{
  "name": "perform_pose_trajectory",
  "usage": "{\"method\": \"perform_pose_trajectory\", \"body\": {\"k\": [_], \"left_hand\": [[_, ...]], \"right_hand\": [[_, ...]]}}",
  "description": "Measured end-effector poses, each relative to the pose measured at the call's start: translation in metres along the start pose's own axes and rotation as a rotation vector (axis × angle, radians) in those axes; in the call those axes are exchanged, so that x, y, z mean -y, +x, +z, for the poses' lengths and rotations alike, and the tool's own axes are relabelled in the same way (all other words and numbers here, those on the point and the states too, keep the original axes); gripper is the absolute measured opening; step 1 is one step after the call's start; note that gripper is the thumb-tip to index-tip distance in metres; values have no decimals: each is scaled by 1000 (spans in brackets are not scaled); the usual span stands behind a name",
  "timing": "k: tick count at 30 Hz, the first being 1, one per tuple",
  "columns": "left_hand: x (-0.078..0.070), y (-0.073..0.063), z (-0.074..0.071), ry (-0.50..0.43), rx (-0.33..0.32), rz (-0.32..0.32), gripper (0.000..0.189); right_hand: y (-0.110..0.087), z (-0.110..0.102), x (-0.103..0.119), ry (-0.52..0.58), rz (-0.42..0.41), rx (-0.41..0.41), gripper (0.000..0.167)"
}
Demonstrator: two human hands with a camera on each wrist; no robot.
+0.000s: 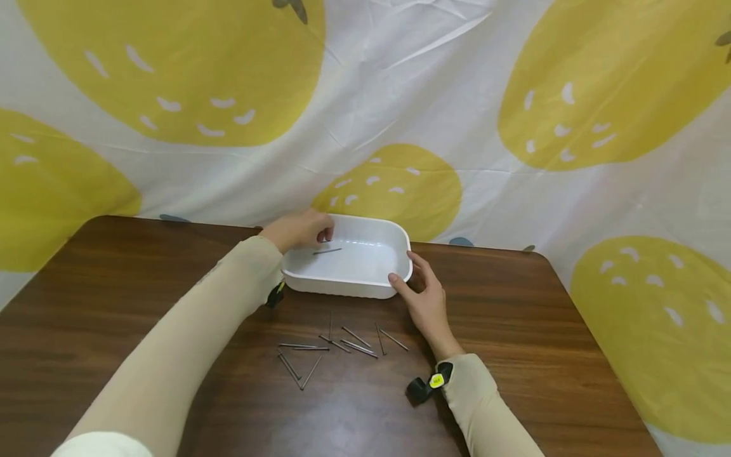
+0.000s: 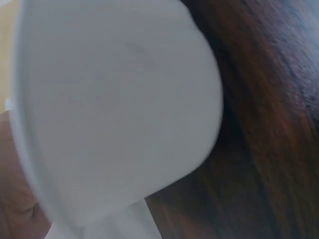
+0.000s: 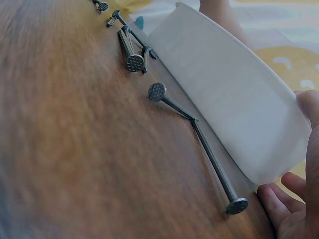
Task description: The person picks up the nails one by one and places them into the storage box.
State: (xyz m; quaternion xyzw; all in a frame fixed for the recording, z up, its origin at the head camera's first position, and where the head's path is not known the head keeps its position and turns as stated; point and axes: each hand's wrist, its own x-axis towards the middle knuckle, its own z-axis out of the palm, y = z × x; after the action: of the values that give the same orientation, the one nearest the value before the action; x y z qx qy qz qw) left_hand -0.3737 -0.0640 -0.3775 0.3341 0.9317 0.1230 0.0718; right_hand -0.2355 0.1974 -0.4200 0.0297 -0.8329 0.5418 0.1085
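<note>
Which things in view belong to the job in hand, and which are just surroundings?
In the job:
white tray
nail inside it
nails outside it
right hand holding the tray
left hand at its other end

Surroundings:
brown table
patterned cloth

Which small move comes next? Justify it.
Probably move the left grip, once empty, from the white tray to the loose nails: several lie outside, a nail lies inside, and the right grip holds the tray. Whether the left holds anything is hidden.

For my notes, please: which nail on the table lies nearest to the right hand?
The rightmost nail in the head view; the other nails on the table all lie further left, farther from the right hand.
</note>
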Motion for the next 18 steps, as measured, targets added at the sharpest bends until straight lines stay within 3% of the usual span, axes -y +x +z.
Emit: {"method": "perform_pose_trajectory", "body": {"k": [6,18], "left_hand": [[2,-3,9,52,-43,48,8],[3,-2,12,63,-13,5,9]], "right_hand": [[1,0,-3,23,7,3,62],[-1,-2,2,31,9,-1,62]]}}
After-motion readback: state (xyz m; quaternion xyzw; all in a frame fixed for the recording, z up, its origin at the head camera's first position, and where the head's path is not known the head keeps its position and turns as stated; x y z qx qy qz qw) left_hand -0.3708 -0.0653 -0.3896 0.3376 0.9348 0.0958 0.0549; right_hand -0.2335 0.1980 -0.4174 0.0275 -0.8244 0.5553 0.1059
